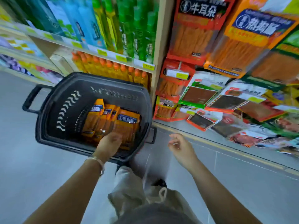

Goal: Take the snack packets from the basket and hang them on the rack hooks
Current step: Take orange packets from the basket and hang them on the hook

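Head view: the basket sits on the floor, and everything here is placed from it. The orange snack packets stand packed together in its right half. Their long axes run from the blue-labelled tops at the far side down toward the near rim.

The left grip reaches over that near rim and lies on the packets' near ends, fingers pointing down among them. Blur and the back of the hand hide the fingertips, so I cannot tell whether it has pinched a packet or is only touching one. The right grip hangs over bare floor just right of the basket, fingers loosely curled and holding nothing.

The left is plainly the nearer to the stock. The right is the nearer to the display, which rises to the right of and beyond the basket. The matching hung packets sit high on it, and the rack hooks are hidden behind the stock.

By my judgement a packet must lift up past the right wall and then swing rightward. The wooden shelf post stands just behind the basket's far right corner. The open floor to the right gives room to move.
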`<move>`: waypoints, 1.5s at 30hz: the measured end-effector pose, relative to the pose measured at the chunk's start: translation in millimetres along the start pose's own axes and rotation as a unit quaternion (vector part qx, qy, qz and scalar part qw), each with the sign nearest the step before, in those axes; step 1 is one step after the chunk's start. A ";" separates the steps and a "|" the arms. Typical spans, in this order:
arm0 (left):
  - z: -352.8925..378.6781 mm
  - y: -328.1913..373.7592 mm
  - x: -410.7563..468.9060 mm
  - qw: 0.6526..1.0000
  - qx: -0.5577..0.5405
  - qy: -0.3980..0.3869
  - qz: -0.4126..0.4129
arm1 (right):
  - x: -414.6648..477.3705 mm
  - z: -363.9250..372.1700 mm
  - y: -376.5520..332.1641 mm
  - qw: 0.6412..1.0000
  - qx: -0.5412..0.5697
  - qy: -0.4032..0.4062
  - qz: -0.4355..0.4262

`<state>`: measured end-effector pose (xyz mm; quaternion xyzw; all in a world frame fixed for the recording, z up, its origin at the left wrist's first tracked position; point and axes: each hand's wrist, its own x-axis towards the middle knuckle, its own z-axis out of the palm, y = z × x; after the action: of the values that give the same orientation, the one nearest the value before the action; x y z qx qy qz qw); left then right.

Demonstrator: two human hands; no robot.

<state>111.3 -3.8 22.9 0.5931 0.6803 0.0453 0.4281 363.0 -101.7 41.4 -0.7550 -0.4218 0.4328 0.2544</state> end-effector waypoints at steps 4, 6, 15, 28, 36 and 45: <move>-26.1 -49.0 15.4 0.999 -0.016 -0.015 -0.048 | 15.2 64.4 -15.3 0.997 -0.028 -0.075 0.002; -44.5 -66.4 29.3 0.997 -0.026 -0.025 -0.061 | 30.3 91.8 -29.6 0.995 -0.031 -0.095 0.012; -117.1 -127.0 132.5 0.987 0.019 -0.145 -0.067 | 137.2 210.4 -76.6 0.973 0.029 -0.173 0.150; -101.6 -186.9 256.5 0.964 0.085 -0.216 -0.130 | 256.7 349.2 -45.9 0.961 0.021 -0.131 0.241; -97.4 -201.3 267.5 0.965 0.056 -0.208 -0.151 | 287.8 390.6 -49.0 0.943 0.129 -0.072 0.298; -102.7 -212.1 270.5 0.968 -0.019 -0.179 -0.172 | 271.2 342.4 -63.4 0.903 0.306 0.018 0.300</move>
<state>-98.0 208.8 -176.3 0.4570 0.6834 -0.1233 0.5558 112.4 169.9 -200.0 -0.7385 -0.0171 0.5825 0.3391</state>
